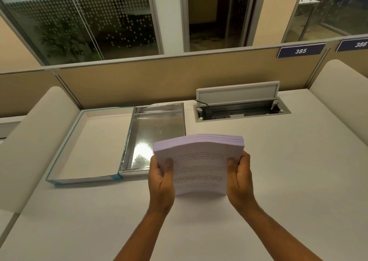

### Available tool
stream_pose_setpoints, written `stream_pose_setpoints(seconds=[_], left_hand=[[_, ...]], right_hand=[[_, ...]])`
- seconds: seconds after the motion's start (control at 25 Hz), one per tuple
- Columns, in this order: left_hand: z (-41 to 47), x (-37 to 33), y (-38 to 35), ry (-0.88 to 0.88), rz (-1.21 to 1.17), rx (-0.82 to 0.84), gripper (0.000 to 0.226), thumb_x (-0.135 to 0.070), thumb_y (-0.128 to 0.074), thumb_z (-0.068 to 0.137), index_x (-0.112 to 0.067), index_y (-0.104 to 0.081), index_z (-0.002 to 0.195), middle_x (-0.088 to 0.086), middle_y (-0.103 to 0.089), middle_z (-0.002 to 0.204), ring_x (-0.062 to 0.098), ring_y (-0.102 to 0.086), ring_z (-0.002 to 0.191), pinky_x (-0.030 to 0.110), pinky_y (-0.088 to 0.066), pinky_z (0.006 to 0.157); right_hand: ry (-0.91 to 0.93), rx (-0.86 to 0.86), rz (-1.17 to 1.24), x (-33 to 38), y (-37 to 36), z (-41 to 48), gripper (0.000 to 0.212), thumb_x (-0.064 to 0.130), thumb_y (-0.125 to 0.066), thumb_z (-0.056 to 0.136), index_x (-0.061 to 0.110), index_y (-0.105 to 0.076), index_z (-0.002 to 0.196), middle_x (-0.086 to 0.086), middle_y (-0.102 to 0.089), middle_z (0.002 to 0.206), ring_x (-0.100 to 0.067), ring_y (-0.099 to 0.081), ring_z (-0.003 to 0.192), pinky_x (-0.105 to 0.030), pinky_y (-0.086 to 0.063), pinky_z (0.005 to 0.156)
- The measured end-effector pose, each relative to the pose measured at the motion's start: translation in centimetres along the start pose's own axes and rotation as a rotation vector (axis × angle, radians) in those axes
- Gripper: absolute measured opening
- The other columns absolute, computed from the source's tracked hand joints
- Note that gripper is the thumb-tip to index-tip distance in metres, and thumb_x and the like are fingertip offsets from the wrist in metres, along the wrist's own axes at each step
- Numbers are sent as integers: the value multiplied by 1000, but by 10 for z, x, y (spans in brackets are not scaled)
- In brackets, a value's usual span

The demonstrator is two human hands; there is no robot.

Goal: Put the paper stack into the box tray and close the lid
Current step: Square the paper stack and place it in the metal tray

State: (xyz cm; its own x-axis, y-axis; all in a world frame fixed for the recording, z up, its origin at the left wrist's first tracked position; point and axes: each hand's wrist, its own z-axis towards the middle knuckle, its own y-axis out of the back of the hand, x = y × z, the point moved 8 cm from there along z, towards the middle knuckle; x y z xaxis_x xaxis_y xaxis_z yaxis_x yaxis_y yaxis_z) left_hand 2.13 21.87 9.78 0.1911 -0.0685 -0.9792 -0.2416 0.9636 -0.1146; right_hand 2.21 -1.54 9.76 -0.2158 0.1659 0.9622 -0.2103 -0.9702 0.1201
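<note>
A thick stack of printed white paper [199, 161] is held above the desk, bowed slightly upward in the middle. My left hand [162, 179] grips its left edge and my right hand [240, 176] grips its right edge, thumbs on top. Just left of and behind the stack lies the box tray [157, 133], open, with a shiny silver lining and nothing in it. Its lid [89, 143], white inside with a teal edge, lies flat and open to the tray's left, joined along the shared side. The stack's left corner overlaps the tray's near right corner in view.
A white desk [278, 181] carries everything. An open cable hatch [241, 109] with a raised flap sits behind the stack to the right. A tan partition [159, 81] bounds the back, and rounded white dividers [29, 141] stand at both sides.
</note>
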Motion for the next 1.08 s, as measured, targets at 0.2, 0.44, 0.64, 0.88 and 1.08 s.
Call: stream_pose_setpoints(seconds=[0.2, 0.44, 0.64, 0.88, 1.08], left_hand=[[-7, -3, 0, -27, 39, -21, 32, -35, -47, 106, -37, -56, 136, -12, -74, 118, 12, -71, 110, 25, -62, 82], [-12, -3, 3, -25, 57, -12, 34, -35, -48, 104, -38, -55, 137, -16, -74, 117, 13, -70, 112, 21, -61, 80], [-3, -26, 2, -101, 25, -13, 63, -43, -52, 102, -24, -39, 161, -9, -67, 144, 13, -64, 130, 19, -59, 89], [-2, -21, 10, -66, 25, -7, 67, -44, -59, 99, -37, -36, 162, -14, -71, 127, 12, -68, 121, 20, -62, 86], [-19, 22, 9, 16, 108, 1, 38, -34, -58, 103, -45, -57, 139, -16, -74, 124, 9, -69, 118, 20, -60, 90]], right_hand=[[18, -36, 10, 3, 2, -3, 24, 42, -34, 108, 59, -43, 123, 31, -62, 114, -5, -66, 107, -16, -57, 74], [14, 19, 26, 4, 2, -7, 37, 63, -38, 102, 49, -42, 135, 23, -61, 123, -14, -64, 117, -27, -62, 81], [71, 16, 0, 24, 3, 0, 66, 68, -35, 101, 44, -18, 161, 15, -47, 153, -18, -55, 137, -32, -60, 97], [77, 37, -10, 18, 0, 0, 61, 63, -33, 104, 44, -22, 161, 15, -51, 151, -16, -57, 134, -29, -61, 93], [-7, 54, -110, -33, 6, -18, 36, 53, -33, 106, 50, -39, 142, 22, -63, 127, -14, -66, 118, -40, -65, 86]])
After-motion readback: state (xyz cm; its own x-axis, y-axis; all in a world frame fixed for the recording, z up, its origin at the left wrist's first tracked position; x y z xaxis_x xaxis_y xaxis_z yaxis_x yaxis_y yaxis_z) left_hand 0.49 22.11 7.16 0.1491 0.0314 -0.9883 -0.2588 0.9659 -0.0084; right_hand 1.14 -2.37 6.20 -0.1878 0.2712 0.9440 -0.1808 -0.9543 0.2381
